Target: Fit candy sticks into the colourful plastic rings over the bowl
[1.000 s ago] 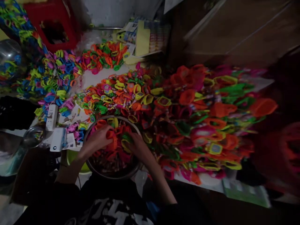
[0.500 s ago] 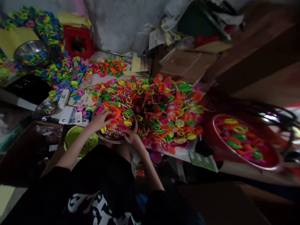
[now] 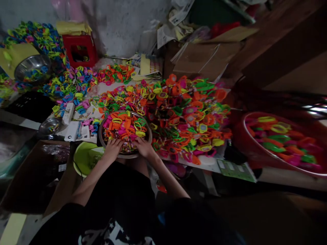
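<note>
A round metal bowl sits against the table's front edge, above my lap. It holds orange, pink, green and yellow plastic toy watches, with small multicoloured pieces at its near side. My left hand reaches over the near rim, its fingers bent together into the small pieces. At the near right side, my right hand has its fingers drawn together beside a pink toy watch. What lies under the fingertips of either hand is hidden or too small to make out.
Right of the bowl spreads a large heap of toy watches. A red basin with more stands far right. Left are a white power strip, a small metal dish and a lime-green bucket. A red stool stands behind.
My left hand has come back from over the toy watches to the bowl's near side. My right hand stays at the near right side. The view has shifted slightly.
</note>
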`<action>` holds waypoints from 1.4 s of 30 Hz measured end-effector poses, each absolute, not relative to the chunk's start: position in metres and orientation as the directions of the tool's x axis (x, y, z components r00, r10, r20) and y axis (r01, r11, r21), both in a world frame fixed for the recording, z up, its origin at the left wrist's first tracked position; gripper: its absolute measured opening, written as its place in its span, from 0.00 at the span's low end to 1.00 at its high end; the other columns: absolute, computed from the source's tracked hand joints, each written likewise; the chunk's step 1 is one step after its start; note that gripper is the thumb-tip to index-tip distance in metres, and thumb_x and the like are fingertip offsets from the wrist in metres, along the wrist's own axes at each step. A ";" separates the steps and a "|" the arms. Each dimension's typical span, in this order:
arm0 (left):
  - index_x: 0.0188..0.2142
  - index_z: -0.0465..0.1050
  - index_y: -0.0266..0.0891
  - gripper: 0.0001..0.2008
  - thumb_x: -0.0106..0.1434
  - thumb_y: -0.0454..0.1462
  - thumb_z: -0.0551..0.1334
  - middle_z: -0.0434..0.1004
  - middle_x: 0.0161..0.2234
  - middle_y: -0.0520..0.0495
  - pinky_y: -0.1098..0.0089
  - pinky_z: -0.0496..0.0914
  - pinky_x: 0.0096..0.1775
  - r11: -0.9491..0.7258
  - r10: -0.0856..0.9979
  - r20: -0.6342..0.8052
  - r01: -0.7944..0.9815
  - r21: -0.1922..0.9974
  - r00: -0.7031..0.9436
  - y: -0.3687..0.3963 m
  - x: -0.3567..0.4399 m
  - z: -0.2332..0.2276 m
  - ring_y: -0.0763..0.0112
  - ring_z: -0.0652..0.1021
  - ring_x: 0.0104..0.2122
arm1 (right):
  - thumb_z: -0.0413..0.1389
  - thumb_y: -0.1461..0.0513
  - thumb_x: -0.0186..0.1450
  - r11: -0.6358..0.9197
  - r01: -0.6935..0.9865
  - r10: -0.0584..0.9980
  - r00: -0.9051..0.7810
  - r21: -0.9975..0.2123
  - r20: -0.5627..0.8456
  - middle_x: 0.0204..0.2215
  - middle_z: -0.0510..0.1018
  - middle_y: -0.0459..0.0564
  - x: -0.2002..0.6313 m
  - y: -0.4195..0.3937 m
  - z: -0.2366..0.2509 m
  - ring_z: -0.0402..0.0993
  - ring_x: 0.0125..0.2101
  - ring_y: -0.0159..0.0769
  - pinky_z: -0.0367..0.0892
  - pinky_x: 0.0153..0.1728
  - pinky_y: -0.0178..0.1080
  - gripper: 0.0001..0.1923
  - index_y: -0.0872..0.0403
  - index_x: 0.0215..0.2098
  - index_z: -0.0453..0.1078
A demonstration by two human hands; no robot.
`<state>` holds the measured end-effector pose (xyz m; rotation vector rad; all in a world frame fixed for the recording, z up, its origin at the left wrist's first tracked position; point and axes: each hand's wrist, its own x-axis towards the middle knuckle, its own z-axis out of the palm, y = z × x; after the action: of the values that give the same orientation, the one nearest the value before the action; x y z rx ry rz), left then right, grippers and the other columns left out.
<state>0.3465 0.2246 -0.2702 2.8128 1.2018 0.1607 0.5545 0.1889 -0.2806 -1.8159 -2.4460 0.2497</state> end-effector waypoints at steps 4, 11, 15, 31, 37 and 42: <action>0.54 0.67 0.39 0.18 0.65 0.32 0.54 0.73 0.48 0.44 0.59 0.62 0.48 -0.679 0.734 0.070 0.730 0.074 0.676 0.229 0.348 -0.275 0.57 0.69 0.48 | 0.47 0.65 0.68 0.446 0.887 0.895 -0.441 -0.118 0.067 0.44 0.71 0.55 0.568 0.192 -0.287 0.65 0.47 0.42 0.63 0.49 0.41 0.13 0.56 0.46 0.72; 0.48 0.71 0.38 0.13 0.64 0.32 0.56 0.74 0.44 0.43 0.58 0.61 0.46 -0.640 0.768 0.103 0.759 0.117 0.632 0.230 0.348 -0.282 0.56 0.69 0.46 | 0.48 0.65 0.68 0.654 0.757 0.754 -0.649 -0.016 0.099 0.50 0.71 0.54 0.578 0.200 -0.289 0.64 0.48 0.43 0.63 0.46 0.42 0.16 0.56 0.52 0.68; 0.47 0.71 0.39 0.12 0.65 0.34 0.55 0.75 0.44 0.45 0.59 0.61 0.46 -0.627 0.779 0.147 0.762 0.163 0.609 0.227 0.342 -0.286 0.57 0.70 0.45 | 0.48 0.64 0.69 0.696 0.718 0.717 -0.696 0.011 0.048 0.47 0.72 0.55 0.578 0.209 -0.287 0.64 0.47 0.43 0.62 0.45 0.42 0.16 0.57 0.53 0.68; 0.47 0.69 0.40 0.11 0.66 0.37 0.55 0.76 0.43 0.45 0.62 0.60 0.43 -0.612 0.784 0.347 0.733 0.298 0.514 0.213 0.341 -0.306 0.63 0.73 0.43 | 0.50 0.64 0.68 0.791 0.610 0.612 -0.787 0.049 -0.076 0.36 0.75 0.55 0.568 0.227 -0.286 0.65 0.42 0.41 0.61 0.43 0.43 0.10 0.59 0.36 0.73; 0.42 0.71 0.39 0.08 0.65 0.35 0.55 0.78 0.40 0.46 0.63 0.60 0.42 -0.611 0.770 0.472 0.711 0.349 0.429 0.208 0.342 -0.313 0.65 0.74 0.40 | 0.47 0.65 0.69 0.751 0.639 0.658 -0.746 -0.164 0.102 0.40 0.76 0.55 0.571 0.204 -0.286 0.68 0.45 0.39 0.64 0.44 0.40 0.12 0.59 0.44 0.71; 0.41 0.71 0.38 0.08 0.65 0.34 0.55 0.78 0.40 0.46 0.64 0.61 0.42 -0.599 0.775 0.488 0.714 0.362 0.403 0.206 0.344 -0.311 0.65 0.74 0.40 | 0.50 0.67 0.67 0.700 0.660 0.704 -0.701 -0.272 0.110 0.47 0.75 0.55 0.564 0.197 -0.298 0.69 0.49 0.38 0.64 0.50 0.42 0.14 0.58 0.50 0.69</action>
<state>0.3439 0.2062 -0.3112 2.5496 1.3573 0.9668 0.5644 0.1974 -0.2982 -1.0985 -2.7030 0.3141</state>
